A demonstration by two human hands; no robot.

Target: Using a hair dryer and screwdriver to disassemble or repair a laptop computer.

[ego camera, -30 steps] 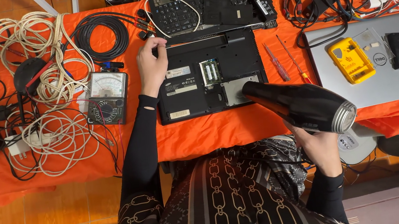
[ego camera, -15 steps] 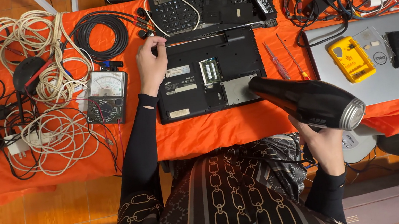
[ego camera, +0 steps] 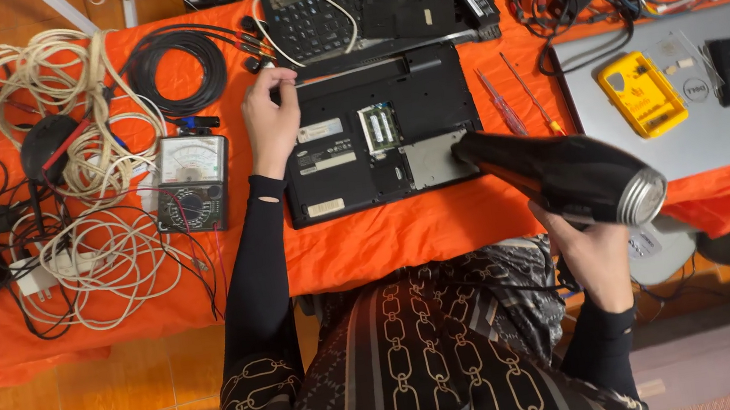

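- The right hand (ego camera: 592, 251) grips a black hair dryer with a silver back end (ego camera: 565, 175), nozzle over the near right of the opened black laptop base (ego camera: 379, 132).
- The left hand (ego camera: 270, 121) presses loosely curled fingers on its far left corner.
- An analog multimeter (ego camera: 193, 182) lies left.

The black hair dryer (ego camera: 561, 175) lay tilted in the right-hand fingers (ego camera: 580, 241), its nozzle over the metal plate, its silver rear ring nearest the wrist. The black laptop base (ego camera: 379, 132) (underside up, memory bay uncovered) lay flat, its top-left corner under the left-hand fingers (ego camera: 273, 89).
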